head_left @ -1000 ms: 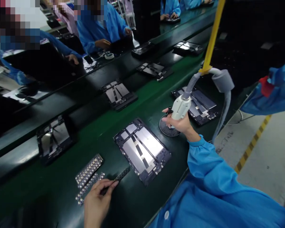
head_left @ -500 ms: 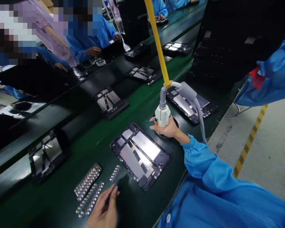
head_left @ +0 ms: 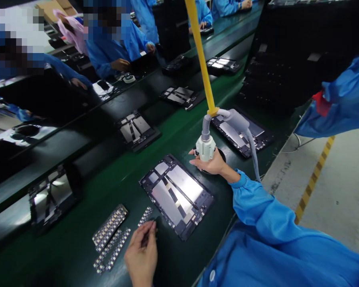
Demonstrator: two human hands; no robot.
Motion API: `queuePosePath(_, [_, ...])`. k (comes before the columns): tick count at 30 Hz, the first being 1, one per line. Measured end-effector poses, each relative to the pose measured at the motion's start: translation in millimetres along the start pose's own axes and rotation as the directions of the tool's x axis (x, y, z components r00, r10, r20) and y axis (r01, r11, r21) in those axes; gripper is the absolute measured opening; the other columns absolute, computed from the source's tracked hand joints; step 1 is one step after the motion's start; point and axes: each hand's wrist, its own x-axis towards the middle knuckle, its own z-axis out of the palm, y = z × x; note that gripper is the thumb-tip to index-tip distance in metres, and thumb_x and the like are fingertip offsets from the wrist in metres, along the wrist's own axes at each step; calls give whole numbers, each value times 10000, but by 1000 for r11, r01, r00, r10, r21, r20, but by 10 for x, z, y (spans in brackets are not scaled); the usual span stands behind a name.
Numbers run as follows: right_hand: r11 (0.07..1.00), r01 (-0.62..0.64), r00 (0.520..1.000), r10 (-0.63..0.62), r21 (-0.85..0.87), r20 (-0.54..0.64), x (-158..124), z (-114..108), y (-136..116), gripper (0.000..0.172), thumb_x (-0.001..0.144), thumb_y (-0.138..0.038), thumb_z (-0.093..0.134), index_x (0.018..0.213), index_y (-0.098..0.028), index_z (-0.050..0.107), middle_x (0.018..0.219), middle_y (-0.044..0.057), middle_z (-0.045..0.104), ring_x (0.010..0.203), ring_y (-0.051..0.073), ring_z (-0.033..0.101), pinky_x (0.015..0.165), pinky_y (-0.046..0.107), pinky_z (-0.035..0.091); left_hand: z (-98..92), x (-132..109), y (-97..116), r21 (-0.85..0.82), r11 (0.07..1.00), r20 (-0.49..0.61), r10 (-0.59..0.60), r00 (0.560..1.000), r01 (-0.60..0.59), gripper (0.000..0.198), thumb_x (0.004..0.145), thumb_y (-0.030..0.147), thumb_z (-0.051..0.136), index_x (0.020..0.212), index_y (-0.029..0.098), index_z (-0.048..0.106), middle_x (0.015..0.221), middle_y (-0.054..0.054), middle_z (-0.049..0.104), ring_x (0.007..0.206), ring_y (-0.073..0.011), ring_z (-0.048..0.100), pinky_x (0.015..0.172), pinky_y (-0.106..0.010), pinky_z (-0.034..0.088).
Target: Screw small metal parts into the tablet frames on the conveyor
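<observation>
An open tablet chassis (head_left: 176, 195) lies on the green belt (head_left: 185, 127) in front of me. My right hand (head_left: 211, 163) is wrapped round a white powered screwdriver (head_left: 205, 146) that hangs upright from a yellow cable (head_left: 202, 59), just right of the tablet's far corner. My left hand (head_left: 142, 255) sits low near the belt's front edge, fingers pinched on a thin dark tool (head_left: 146, 236). Its tip is close to a small strip of parts (head_left: 145, 215). Longer strips of parts (head_left: 110, 226) lie to the left.
More open tablets lie along the belt (head_left: 137, 129) (head_left: 241, 133) (head_left: 49, 195) (head_left: 179, 95). A round dark dish (head_left: 221, 154) sits behind my right hand. People in blue coats work across the line (head_left: 113, 44). Another blue sleeve (head_left: 341, 103) is at the right.
The screwdriver swung from tilted over the round dish to upright near the tablet's corner. My left hand set a small strip down, then slid right along the front edge.
</observation>
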Motion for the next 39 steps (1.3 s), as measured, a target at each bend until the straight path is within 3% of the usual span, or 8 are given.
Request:
queuePosePath(3, [997,78,997,-78,9,-23,-35,91,-157,319,639,-331,793,875,-190,629,473,-55,551,367,113,505,381,249,437,139,57,116,90,983,-33,162,986,-158,356,760,477,568,791,156,720,752,-79,724,603,-193,659,592,-316,556])
queuePosePath(6, [990,140,990,-140,26,11,-45,365,-334,273,694,-299,745,914,-193,622,452,-64,550,376,114,517,406,251,459,293,117,310,146,950,35,274,961,-277,270,811,334,506,790,158,710,690,-63,696,575,-182,623,583,-313,519])
queuePosePath(10, [996,80,977,-88,49,195,-28,929,-357,278,661,-304,756,882,-171,654,521,-43,584,405,102,514,417,251,463,371,113,436,115,951,59,282,957,-288,221,839,281,514,829,182,712,750,-48,709,675,-179,653,635,-294,523])
queuePosePath(14, [1000,-3,956,5,-7,293,29,1284,-148,266,626,-267,754,844,-148,661,503,-47,558,404,102,508,420,244,450,231,-28,306,-3,969,-36,247,968,-247,198,843,291,550,831,183,716,933,-70,740,840,-193,697,741,-310,557])
queuePosePath(21, [998,15,961,0,-53,276,51,1301,-80,243,645,-272,739,836,-149,653,494,-45,553,400,107,510,409,240,431,-20,-230,142,-238,964,-101,96,990,-118,152,791,327,656,819,187,709,694,-16,722,641,-166,694,635,-271,559])
queuePosePath(27, [1000,29,960,-29,4,279,57,1511,-143,250,679,-298,724,862,-155,632,467,-64,528,376,106,512,417,248,450,161,-273,276,-275,939,-62,197,978,-206,213,893,325,536,887,189,700,801,-44,735,779,-170,702,749,-296,550])
queuePosePath(33, [1000,21,956,-22,6,293,90,1629,1,241,680,-285,731,860,-158,632,475,-68,522,381,106,515,420,250,445,339,-294,199,-412,910,-33,27,999,-38,209,921,311,473,988,166,608,779,-40,729,718,-170,714,722,-309,567])
queuePosePath(39, [999,33,959,-35,11,280,102,1616,25,238,690,-275,729,873,-156,633,473,-69,527,378,106,514,425,252,445,357,-300,158,-401,915,-34,39,999,-50,194,913,303,495,922,177,641,798,-43,743,770,-180,719,775,-328,568])
